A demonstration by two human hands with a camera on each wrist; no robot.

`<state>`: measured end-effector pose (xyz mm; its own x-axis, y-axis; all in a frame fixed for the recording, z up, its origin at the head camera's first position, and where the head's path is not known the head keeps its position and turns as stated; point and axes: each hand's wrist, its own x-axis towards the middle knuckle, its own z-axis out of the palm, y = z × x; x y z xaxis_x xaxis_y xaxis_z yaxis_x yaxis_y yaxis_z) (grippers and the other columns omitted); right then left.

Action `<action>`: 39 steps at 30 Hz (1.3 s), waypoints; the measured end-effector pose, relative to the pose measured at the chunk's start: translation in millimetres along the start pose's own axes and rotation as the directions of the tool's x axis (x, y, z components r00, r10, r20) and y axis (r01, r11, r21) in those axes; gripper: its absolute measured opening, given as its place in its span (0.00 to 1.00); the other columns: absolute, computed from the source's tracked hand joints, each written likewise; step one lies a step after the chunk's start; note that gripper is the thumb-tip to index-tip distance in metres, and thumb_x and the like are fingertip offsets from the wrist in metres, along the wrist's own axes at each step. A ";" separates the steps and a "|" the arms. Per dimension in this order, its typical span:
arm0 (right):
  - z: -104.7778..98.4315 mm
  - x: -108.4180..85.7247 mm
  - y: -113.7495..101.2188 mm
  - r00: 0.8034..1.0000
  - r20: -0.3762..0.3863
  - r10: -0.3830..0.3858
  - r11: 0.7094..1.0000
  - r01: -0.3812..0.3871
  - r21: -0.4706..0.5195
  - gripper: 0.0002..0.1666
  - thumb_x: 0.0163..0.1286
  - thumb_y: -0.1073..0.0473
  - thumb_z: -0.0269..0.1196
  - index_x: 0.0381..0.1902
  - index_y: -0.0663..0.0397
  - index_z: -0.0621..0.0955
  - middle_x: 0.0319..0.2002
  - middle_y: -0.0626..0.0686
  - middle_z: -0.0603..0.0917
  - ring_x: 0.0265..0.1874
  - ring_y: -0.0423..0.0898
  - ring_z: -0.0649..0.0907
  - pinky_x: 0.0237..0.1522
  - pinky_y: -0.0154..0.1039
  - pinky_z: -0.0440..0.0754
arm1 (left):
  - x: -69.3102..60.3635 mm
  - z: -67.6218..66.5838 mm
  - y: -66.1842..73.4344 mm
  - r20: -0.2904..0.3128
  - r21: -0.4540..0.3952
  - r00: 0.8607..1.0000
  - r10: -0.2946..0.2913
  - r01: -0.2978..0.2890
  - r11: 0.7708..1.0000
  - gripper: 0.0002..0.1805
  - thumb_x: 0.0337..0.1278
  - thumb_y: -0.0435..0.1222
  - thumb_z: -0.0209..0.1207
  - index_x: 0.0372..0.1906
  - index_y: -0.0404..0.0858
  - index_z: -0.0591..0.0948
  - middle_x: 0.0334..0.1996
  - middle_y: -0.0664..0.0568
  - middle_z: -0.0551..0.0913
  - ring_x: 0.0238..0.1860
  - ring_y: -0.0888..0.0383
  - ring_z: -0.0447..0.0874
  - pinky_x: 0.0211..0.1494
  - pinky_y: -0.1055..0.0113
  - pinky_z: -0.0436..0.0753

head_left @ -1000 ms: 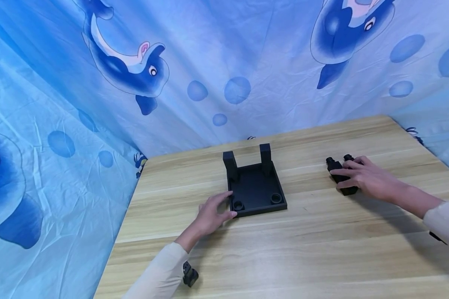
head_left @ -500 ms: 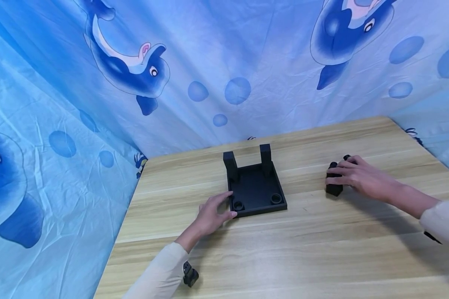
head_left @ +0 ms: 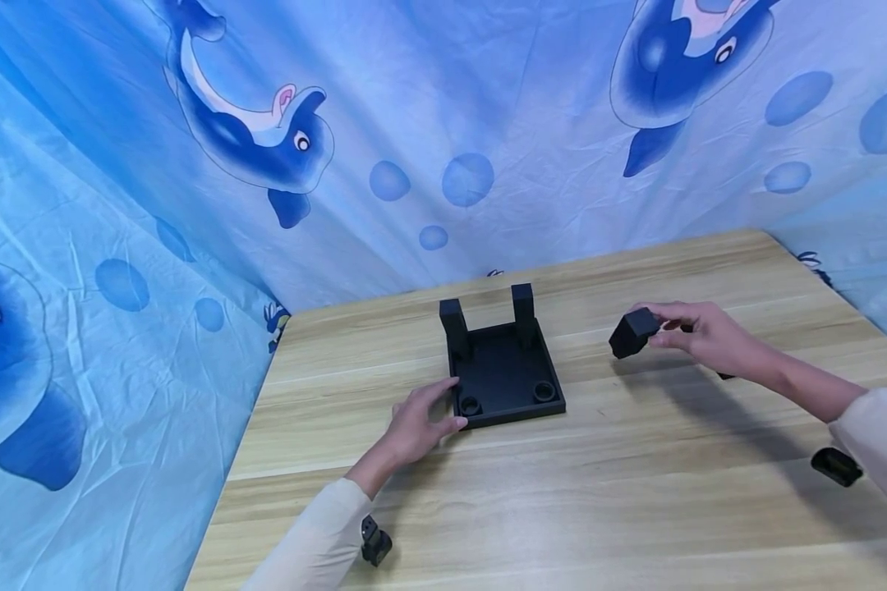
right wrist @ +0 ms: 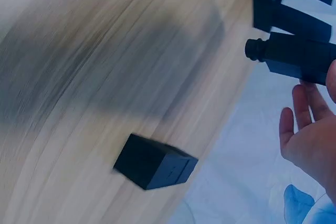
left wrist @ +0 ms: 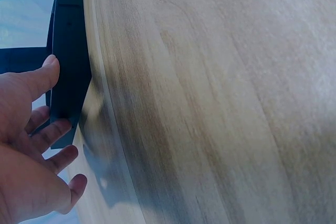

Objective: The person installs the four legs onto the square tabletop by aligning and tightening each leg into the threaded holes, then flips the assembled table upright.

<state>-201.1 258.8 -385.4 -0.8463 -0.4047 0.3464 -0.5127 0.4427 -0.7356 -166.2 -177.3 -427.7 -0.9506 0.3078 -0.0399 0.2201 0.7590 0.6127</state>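
A black square plate [head_left: 498, 373] with a raised rim lies on the wooden table, two posts [head_left: 523, 316] upright at its far corners. Two round sockets [head_left: 544, 391] sit at its near corners. My left hand [head_left: 414, 423] holds the plate's near left corner between thumb and fingers. To the right of the plate, my right hand [head_left: 717, 336] pinches a black square-sided leg [head_left: 633, 331] above the table. In the right wrist view this leg [right wrist: 299, 59] shows a narrow, threaded-looking tip. Another black leg [right wrist: 155, 163] lies on the table, mostly hidden by the right hand in the head view.
Blue dolphin-print cloth [head_left: 429, 98] hangs behind and along both sides of the wooden table [head_left: 532, 509]. A small black device [head_left: 375, 542] is at the left wrist, and another [head_left: 837, 466] at the right wrist.
My right hand has picked up one leg from the pair on the table, lifted it leftward and tilted it. My left hand stays at the plate's corner.
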 end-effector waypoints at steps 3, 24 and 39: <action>-1.4 0.8 -4.5 0.995 0.026 0.098 0.992 -0.099 0.072 0.26 0.65 0.69 0.63 0.62 0.60 0.76 0.43 0.38 0.85 0.38 0.38 0.83 0.37 0.29 0.79 | -0.1 0.1 -0.1 -0.004 0.004 1.000 0.002 -0.002 1.000 0.35 0.58 0.47 0.64 0.70 0.47 0.68 0.68 0.51 0.69 0.68 0.48 0.63 0.62 0.41 0.55; 1.0 9.8 -25.0 0.961 0.091 0.262 0.952 -0.273 0.141 0.30 0.67 0.60 0.64 0.66 0.57 0.73 0.53 0.51 0.83 0.45 0.32 0.82 0.43 0.31 0.80 | -0.7 0.2 -1.0 -0.007 -0.002 1.000 0.014 -0.014 1.000 0.35 0.57 0.48 0.64 0.70 0.47 0.68 0.67 0.51 0.69 0.68 0.48 0.63 0.61 0.39 0.55; 27.1 33.9 -47.5 0.947 0.212 0.241 0.922 -0.292 0.253 0.31 0.65 0.60 0.66 0.66 0.52 0.74 0.55 0.55 0.82 0.49 0.41 0.83 0.47 0.36 0.80 | -1.3 1.3 -0.5 -0.016 0.008 1.000 0.014 -0.014 1.000 0.35 0.57 0.47 0.65 0.70 0.47 0.68 0.67 0.51 0.70 0.68 0.48 0.64 0.60 0.39 0.56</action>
<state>-201.5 202.4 -354.5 -0.8945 -0.4462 0.0269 -0.1894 0.3238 -0.9270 -164.8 -177.4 -428.9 -0.9507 0.3095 -0.0185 0.2353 0.7589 0.6072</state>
